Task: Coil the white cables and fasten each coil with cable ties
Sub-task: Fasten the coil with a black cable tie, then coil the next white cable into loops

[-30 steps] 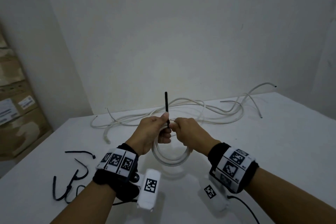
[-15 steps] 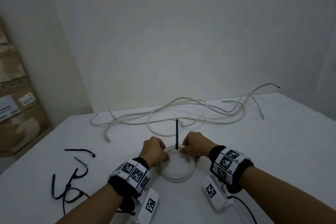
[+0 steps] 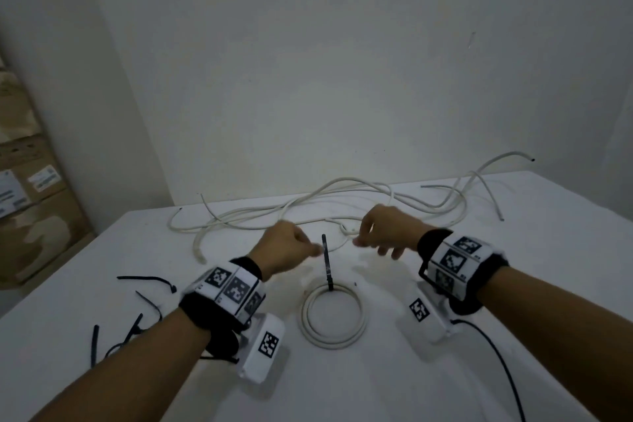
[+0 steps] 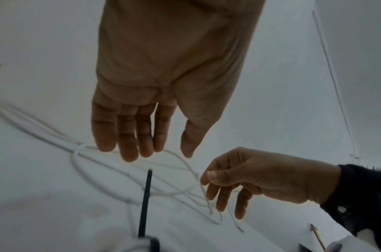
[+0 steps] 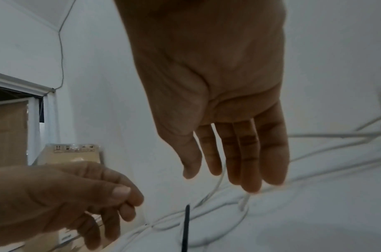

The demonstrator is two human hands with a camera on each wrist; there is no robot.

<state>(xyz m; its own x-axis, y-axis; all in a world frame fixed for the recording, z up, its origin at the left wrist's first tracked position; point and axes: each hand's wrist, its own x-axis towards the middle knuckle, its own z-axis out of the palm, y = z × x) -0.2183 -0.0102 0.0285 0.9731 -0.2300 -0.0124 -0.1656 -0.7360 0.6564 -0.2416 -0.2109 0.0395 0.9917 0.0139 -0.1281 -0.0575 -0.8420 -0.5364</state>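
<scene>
Coil (image 3: 334, 317) tied w/ black tie (image 3: 326, 260), lying on desk (image 3: 479, 370); loose cables (image 3: 342, 199) behind remain. Left hand (image 3: 286, 252) & right hand (image 3: 383, 233) both relaxed, holding nothing.

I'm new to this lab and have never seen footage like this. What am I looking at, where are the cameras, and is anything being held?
No machine here: a person works with bare hands, wearing a camera on the head and one on each patterned wristband. The wide picture is the head view; the two close ones look along each palm. On the white table lies a finished cable coil with a black cable tie sticking up, loose white cables behind and spare ties on the left. The left hand and right hand hover open, holding nothing.
</scene>
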